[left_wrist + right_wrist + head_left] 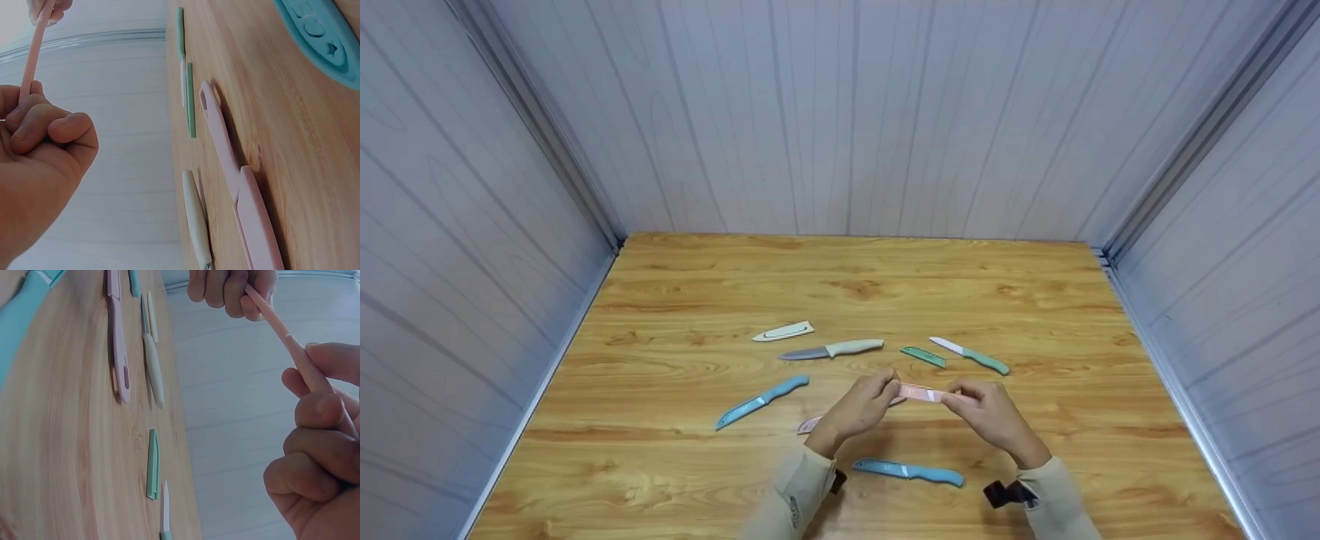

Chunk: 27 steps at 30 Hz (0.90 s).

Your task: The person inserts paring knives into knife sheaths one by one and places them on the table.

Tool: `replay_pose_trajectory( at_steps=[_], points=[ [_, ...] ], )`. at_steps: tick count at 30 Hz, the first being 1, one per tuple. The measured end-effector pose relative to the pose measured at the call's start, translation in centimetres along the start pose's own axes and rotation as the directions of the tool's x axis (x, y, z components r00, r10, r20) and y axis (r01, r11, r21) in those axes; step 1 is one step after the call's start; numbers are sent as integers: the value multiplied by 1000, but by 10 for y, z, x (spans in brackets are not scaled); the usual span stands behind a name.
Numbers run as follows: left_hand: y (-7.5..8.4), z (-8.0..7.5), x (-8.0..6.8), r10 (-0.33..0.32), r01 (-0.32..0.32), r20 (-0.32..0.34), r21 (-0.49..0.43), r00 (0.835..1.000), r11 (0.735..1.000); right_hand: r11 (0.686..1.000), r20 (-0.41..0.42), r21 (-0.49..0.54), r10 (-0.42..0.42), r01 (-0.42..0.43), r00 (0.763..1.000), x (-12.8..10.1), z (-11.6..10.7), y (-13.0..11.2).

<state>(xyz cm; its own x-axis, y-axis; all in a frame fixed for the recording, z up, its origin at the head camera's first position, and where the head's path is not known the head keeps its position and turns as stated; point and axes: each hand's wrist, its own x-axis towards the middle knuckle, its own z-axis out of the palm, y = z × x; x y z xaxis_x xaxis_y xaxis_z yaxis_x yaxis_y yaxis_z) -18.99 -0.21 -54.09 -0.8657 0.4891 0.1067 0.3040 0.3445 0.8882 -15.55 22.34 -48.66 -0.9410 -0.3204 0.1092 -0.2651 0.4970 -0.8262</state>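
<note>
While seen from the head, left hand and right hand pinch opposite ends of pink knife above table. Left wrist: fingers curled round it, pink sheath beside. Right wrist: fingers clamp handle, green sheath below-left.

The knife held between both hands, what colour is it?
Pale pink knife, clearest in the right wrist view.
</note>
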Motion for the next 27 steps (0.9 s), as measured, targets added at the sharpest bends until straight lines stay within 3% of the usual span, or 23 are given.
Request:
replay_pose_trajectory(
  at_steps=[8, 15, 19, 23, 27],
  points=[
    [0, 0, 0, -12, 13, 22, -23, 1000, 1000, 1000, -2, -13, -19, 19, 1000, 0, 1, 0],
    [-1, -2, -1, 1, -1, 48, -16, 999, 1000, 999, -7, -38, -28, 28, 1000, 6, 10, 38],
    [-3, -5, -1, -9, 11, 87, -16, 996, 1000, 999, 1, -39, -15, 15, 1000, 6, 10, 46],
    [-6, -10, -2, -40, 41, 100, -8, 994, 999, 1000, -4, -28, 12, -12, 1000, 2, 6, 47],
    [-11, -19, -5, -85, 84, 72, 17, 994, 996, 1000, -24, -18, 18, -19, 1000, -7, -5, 39]
  ],
)
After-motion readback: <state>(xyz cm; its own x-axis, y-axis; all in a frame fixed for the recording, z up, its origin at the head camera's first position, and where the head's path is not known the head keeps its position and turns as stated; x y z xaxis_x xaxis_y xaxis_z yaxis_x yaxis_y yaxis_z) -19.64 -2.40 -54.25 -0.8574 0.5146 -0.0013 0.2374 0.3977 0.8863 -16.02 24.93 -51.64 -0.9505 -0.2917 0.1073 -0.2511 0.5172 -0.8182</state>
